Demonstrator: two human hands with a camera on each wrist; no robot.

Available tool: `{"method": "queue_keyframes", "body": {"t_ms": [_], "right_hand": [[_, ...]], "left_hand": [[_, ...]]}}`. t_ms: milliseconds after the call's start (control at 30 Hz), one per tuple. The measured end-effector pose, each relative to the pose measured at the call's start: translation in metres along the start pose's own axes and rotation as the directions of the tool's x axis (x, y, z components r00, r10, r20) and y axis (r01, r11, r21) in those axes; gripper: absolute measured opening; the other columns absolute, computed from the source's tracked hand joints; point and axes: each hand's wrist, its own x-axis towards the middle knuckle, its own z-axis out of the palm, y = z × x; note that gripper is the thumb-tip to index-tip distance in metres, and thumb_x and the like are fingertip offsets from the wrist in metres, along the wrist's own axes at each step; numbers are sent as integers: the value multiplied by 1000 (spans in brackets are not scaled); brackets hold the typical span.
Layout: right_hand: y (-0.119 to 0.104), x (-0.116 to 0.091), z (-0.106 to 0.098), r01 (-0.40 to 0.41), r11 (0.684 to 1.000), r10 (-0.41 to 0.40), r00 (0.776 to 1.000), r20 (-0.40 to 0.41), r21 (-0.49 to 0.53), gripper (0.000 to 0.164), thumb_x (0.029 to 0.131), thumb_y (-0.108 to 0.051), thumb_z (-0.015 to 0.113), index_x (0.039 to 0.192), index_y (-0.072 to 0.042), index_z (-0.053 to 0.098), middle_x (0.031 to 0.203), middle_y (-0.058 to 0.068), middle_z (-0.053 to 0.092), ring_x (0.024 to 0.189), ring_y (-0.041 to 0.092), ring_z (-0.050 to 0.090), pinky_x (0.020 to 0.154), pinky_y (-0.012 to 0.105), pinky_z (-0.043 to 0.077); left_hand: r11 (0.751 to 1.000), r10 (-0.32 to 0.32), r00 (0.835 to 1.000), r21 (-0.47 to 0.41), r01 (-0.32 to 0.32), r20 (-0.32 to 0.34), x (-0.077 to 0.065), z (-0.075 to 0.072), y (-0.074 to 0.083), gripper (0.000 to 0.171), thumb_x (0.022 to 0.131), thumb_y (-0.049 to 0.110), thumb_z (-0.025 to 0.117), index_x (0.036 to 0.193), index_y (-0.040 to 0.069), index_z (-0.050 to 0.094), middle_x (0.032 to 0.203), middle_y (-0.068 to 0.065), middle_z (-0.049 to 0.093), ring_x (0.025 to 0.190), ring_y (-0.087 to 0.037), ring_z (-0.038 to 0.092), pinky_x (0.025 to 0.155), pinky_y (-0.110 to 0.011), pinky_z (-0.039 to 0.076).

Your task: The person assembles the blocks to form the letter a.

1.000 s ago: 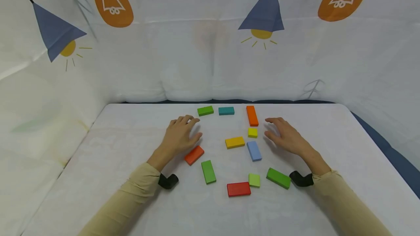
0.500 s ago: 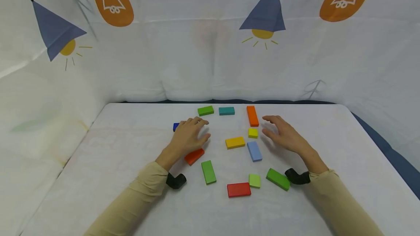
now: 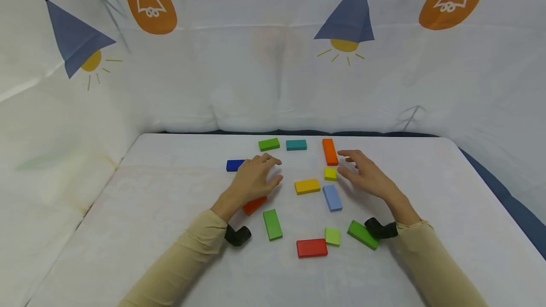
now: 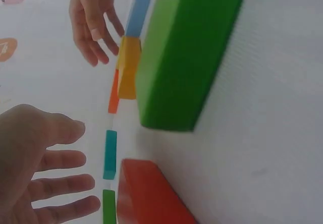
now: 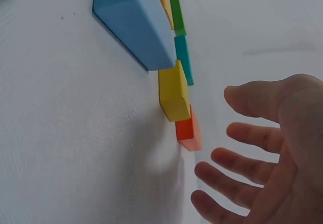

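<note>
My left hand [image 3: 253,177] hovers over the left side of the group of blocks, fingers spread and holding nothing. It partly covers a dark blue block [image 3: 234,165] and an orange-red block [image 3: 254,205]. Across from it, my right hand [image 3: 366,172] hangs with relaxed fingers beside the small yellow block [image 3: 330,174] and the orange block [image 3: 330,151]. Between the hands lie an amber block [image 3: 307,186] and a light blue block [image 3: 332,198]. In the right wrist view, the right fingers [image 5: 237,168] are apart from the yellow block [image 5: 174,90].
Toward the far edge lie a green block [image 3: 269,144] and a teal block [image 3: 296,145]. Nearer are a green block [image 3: 272,224], a red block [image 3: 312,248], a lime block [image 3: 332,236] and another green block [image 3: 359,234]. A printed white cloth [image 3: 247,79] hangs behind the table.
My left hand has moved right, uncovering the dark blue block and covering more of the orange-red one. My right hand has shifted slightly left. The blocks lie as before.
</note>
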Motion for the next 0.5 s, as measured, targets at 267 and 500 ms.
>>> {"method": "queue_keyframes", "body": {"t_ms": [267,500], "right_hand": [[0,8,2,11,999,-12,1000,12,44,53,96,-27,54,141,-5,37,139,20,40,123,37,46,101,56,40],[1,13,1,10,999,-12,998,57,40,54,97,-29,52,142,-4,37,139,23,39,123,39,44,102,57,39]], "left_hand": [[998,44,998,-35,-43,40,7,-2,9,35,92,37,58,121,17,62,118,-1,61,98,-20,60,84,-40,51],[994,95,984,-60,-86,150,12,-1,19,31,93,35,56,119,20,63,114,2,64,92,-15,60,80,-33,52]]}}
